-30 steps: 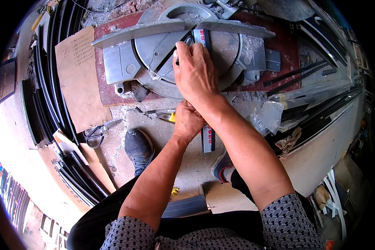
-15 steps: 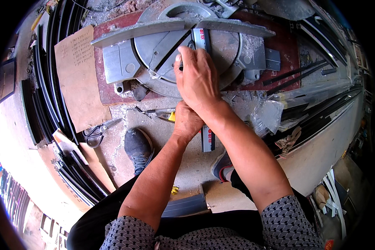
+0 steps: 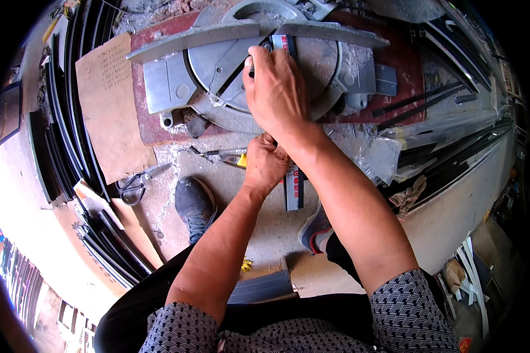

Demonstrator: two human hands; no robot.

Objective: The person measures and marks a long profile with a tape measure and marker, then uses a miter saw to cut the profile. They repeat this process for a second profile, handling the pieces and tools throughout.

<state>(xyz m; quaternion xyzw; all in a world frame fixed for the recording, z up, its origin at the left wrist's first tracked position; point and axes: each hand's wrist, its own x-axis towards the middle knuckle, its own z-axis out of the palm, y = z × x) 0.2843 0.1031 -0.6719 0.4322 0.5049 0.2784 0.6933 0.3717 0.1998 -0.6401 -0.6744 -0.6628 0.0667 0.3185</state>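
A long, narrow profile (image 3: 293, 191), with a silver face, red print and dark edges, lies lengthwise from the mitre saw's round table (image 3: 319, 70) toward me. My left hand (image 3: 267, 162) is closed around it just in front of the saw, its thumb side hidden under my right wrist. My right hand (image 3: 277, 88) is over the profile on the saw table, fingers curled. A dark rounded end shows beside its thumb, and most of that piece is hidden in the hand. The saw's fence (image 3: 200, 42) stands beyond my fingers.
Scissors (image 3: 131, 188) and a yellow-handled tool (image 3: 242, 160) lie on the dusty floor, near my left shoe (image 3: 194, 203). Written-on cardboard (image 3: 109, 106) and black strips (image 3: 59, 106) are at left. Plastic-wrapped strips (image 3: 447, 141) and a work glove (image 3: 409, 197) are at right.
My right hand has slid farther away along the profile toward the fence, with the dark piece moving along in it. My left hand stays around the profile, which keeps nearly its place.
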